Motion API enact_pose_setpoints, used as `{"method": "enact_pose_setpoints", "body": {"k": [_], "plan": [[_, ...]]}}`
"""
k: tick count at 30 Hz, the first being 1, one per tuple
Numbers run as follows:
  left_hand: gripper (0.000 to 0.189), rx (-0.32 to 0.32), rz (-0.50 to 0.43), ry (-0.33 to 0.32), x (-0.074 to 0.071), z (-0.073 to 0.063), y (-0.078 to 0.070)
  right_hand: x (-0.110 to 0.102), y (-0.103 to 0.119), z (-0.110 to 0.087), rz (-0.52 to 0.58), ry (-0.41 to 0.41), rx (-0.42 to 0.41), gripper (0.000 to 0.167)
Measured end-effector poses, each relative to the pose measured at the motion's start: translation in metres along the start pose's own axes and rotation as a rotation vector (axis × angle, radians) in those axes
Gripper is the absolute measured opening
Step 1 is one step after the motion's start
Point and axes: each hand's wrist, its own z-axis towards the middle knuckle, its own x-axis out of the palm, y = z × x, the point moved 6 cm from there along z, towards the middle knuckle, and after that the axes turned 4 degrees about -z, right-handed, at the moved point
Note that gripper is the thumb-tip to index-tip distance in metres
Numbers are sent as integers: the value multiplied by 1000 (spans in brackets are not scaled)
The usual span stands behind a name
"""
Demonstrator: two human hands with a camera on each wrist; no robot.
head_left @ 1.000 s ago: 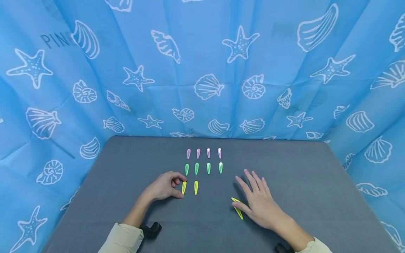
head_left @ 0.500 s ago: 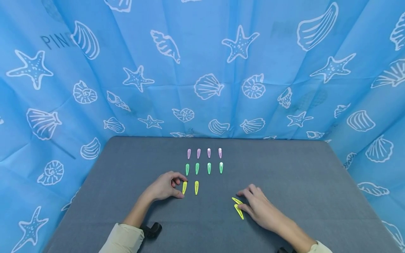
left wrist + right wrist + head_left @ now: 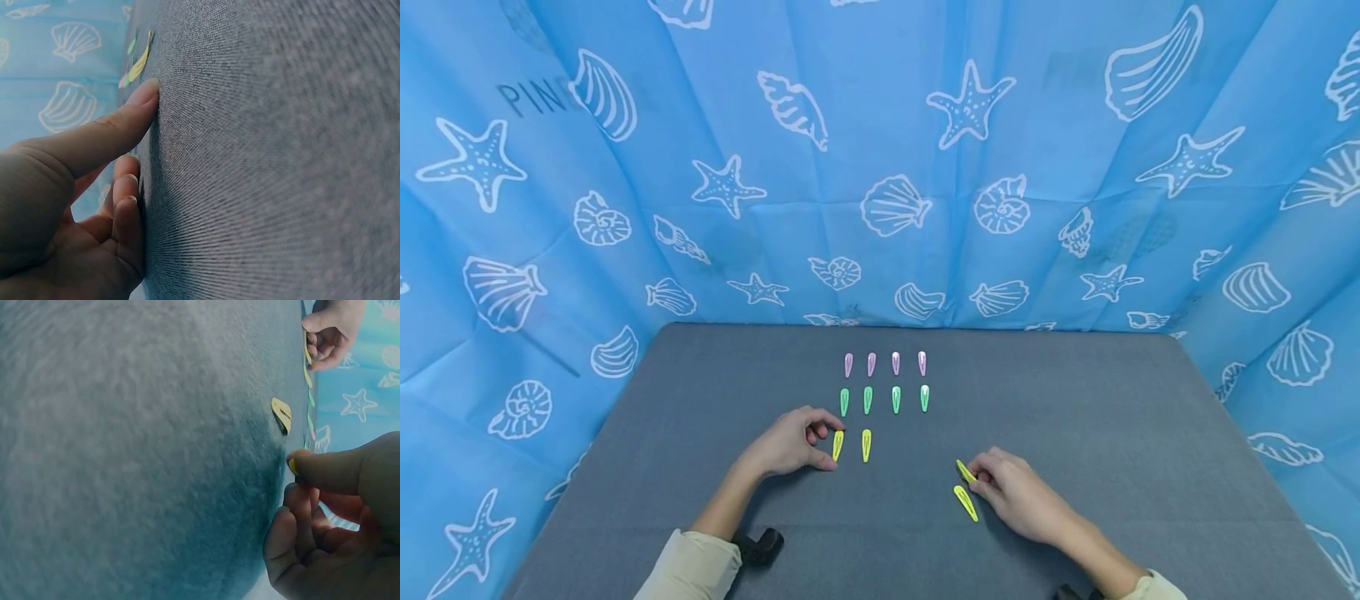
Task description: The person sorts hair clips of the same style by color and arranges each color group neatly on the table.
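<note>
My left hand (image 3: 793, 442) rests on the table at the left end of the yellow row. Its thumb and a fingertip lie at the two ends of a flat yellow hair clip (image 3: 837, 446); whether they press on it I cannot tell. Another yellow hair clip (image 3: 867, 445) lies just right of it. Further right, my right hand (image 3: 1018, 496) pinches a yellow hair clip (image 3: 965, 472) between thumb and fingers, tilted at the tabletop. Below that, one more yellow hair clip (image 3: 966, 503) lies slanted, also seen as a yellow clip (image 3: 282, 415) in the right wrist view.
Green hair clips (image 3: 868, 400) form a row behind the yellow ones, and purple hair clips (image 3: 871, 364) form another behind those. The grey table (image 3: 1112, 400) ends at a blue shell-patterned curtain (image 3: 880, 167).
My right hand's fingers have drawn in from spread and taken hold of the upper of two yellow hair clips, shifting it slightly right and away from the other. My left hand stays put.
</note>
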Motion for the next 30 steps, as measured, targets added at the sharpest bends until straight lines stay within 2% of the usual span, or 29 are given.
{"method": "enact_pose_setpoints", "body": {"k": [8, 16, 20, 22, 25, 28, 30], "plan": [[47, -11, 6, -5, 0, 2, 2, -11, -3, 5, 46, -67, 29, 7], [47, -18, 6, -7, 1, 2, 2, -18, 0, 16, 146, -167, 135, 17], [46, -14, -2, -5, 1, 2, 2, -16, 8, 27, 153, -185, 116, 18], [47, -12, -3, -3, 1, 1, 2, -12, 14, 33, 155, -194, 76, 15], [47, -7, 0, -2, 1, 1, 3, -5, 20, 44, 160, -194, 39, 20], [47, 0, 0, -3, 0, 2, 3, 1, 22, 56, 181, -180, 50, 20], [47, 4, -1, -4, 0, 3, 3, 5, 22, 65, 223, -161, 76, 13]]}}
